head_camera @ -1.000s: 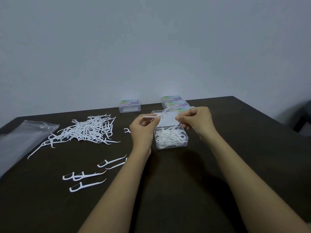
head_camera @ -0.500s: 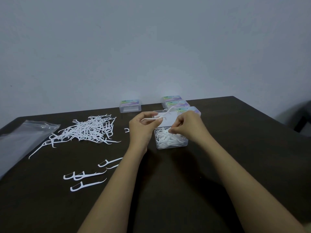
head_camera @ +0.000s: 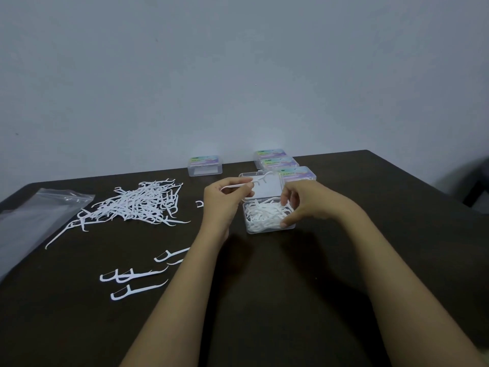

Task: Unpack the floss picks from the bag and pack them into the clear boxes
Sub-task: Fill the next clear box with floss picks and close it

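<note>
Left edge: I see the clear bag (head_camera: 31,221) lying flat on the dark table (head_camera: 264,300). Beside it is the floss pick pile (head_camera: 143,205), with loose picks (head_camera: 132,276) nearer the camera. One closed box (head_camera: 205,165) stands at the back. Centre: the left hand (head_camera: 227,200) pinches a single pick (head_camera: 254,181) over the open box (head_camera: 267,215), which is part-filled. The right hand (head_camera: 309,202) curls over that box's right side and covers it; I cannot tell its grip. The hands are apart. Three closed boxes (head_camera: 280,162) stand behind.
</note>
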The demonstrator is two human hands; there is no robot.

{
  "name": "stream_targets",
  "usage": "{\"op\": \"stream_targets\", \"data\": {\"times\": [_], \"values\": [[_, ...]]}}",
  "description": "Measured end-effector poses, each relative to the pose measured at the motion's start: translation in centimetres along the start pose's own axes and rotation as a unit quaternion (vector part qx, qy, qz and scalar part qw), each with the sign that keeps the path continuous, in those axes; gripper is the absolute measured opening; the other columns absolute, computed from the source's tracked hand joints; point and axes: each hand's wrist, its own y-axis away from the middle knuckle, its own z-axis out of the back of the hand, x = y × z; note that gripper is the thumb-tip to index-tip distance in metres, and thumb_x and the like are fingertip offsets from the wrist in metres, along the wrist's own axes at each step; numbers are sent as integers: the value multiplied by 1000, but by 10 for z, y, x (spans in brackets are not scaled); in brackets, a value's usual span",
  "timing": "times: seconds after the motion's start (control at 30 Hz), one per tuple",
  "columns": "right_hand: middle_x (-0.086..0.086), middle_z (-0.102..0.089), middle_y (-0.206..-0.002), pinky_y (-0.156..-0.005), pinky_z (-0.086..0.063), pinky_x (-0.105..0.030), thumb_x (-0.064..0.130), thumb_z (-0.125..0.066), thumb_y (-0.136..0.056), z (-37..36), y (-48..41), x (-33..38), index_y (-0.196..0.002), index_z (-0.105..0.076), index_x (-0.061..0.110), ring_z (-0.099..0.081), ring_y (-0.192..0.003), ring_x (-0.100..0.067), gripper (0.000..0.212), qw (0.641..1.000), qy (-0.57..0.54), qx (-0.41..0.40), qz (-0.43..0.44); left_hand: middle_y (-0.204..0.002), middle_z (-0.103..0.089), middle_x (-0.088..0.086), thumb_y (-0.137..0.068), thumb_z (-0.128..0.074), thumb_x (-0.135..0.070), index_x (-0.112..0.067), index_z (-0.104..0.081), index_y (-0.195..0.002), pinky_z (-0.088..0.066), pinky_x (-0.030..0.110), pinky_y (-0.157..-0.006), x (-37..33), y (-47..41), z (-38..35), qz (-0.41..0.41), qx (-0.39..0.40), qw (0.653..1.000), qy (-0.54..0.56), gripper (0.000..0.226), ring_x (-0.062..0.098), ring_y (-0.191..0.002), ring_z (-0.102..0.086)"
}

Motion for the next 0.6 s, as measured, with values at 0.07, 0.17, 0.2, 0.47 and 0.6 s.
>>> {"op": "stream_targets", "data": {"times": [0.07, 0.17, 0.2, 0.47, 0.6], "values": [[7, -51, -74, -54, -34, -15, 20, -81, -68, 3, 1, -3, -91, -58, 16, -46, -64, -4, 32, 1000, -2, -6, -1, -73, -68, 5, -80, -68, -6, -8, -71, -89, -45, 11, -57, 1, -1, 1, 14, 0, 1000, 15, 9, 1, -59, -63], [6, -55, -70, -53, -35, -13, 14, -79, -70, 5, 2, -6, -90, -65, 12, -48, -61, -3, 24, 1000, -4, -17, -5, -74, -69, 4, -81, -67, -4, -11, -71, -85, -49, 16, -64, 1, -2, 1, 26, 5, 999, 32, 9, 4, -62, -63], [6, -56, -68, -52, -35, -12, 13, -78, -71, 5, 2, -6, -90, -67, 11, -49, -60, -3, 22, 1000, -3, -17, -5, -75, -69, 4, -81, -67, -3, -12, -71, -84, -49, 17, -66, 1, -2, 1, 29, 7, 999, 36, 10, 6, -63, -64], [10, -60, -64, -59, -42, -8, 3, -71, -75, 10, 0, -10, -84, -74, 10, -53, -62, -2, 11, 996, -36, -79, 9, -80, -70, 6, -83, -63, -1, -14, -68, -84, -51, 28, -81, 0, 1, 0, 44, 22, 998, 38, 14, 13, -77, -68], [4, -61, -66, -59, -41, -7, -1, -69, -76, 10, -2, -9, -81, -73, 8, -55, -64, -5, 11, 992, -29, -121, 10, -77, -70, 6, -82, -64, 0, -11, -69, -85, -52, 24, -76, 1, 0, 0, 37, 15, 998, 38, 12, 10, -72, -68]]}}
